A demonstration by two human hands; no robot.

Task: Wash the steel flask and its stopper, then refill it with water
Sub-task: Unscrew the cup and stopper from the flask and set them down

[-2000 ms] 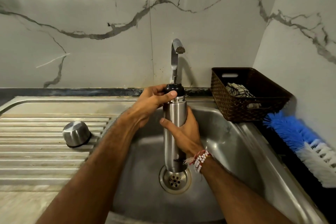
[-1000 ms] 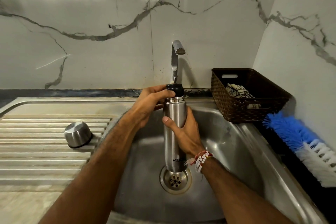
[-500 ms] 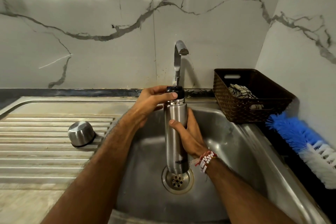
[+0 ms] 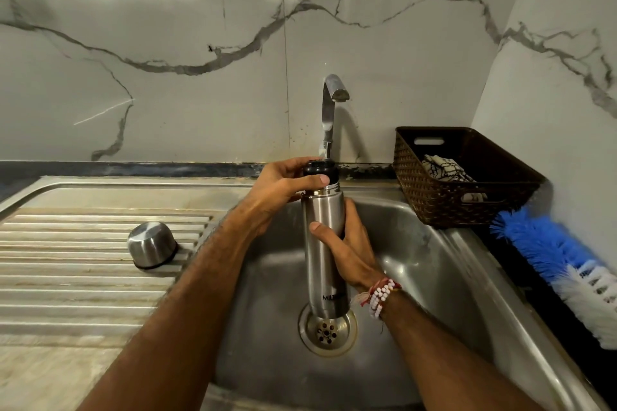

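A tall steel flask [image 4: 323,264] stands upright over the sink drain [image 4: 327,332]. My right hand [image 4: 344,250] grips its body from the right side. My left hand [image 4: 282,188] holds the black stopper [image 4: 319,169] at the flask's mouth, thumb across its front. The stopper sits on the neck, just below the tap [image 4: 330,100]. No water runs from the tap. The flask's steel cup lid [image 4: 152,243] lies upside down on the ribbed drainboard [image 4: 66,264] to the left.
The steel sink basin [image 4: 417,277] surrounds the flask. A dark woven basket [image 4: 464,183] with a patterned cloth stands at the back right. A blue and white brush [image 4: 567,264] lies along the right counter. Marble walls close the back and right.
My left hand's fingers have shifted round the stopper while my right hand kept its hold on the flask. The view has drifted slightly; the flask stays over the drain.
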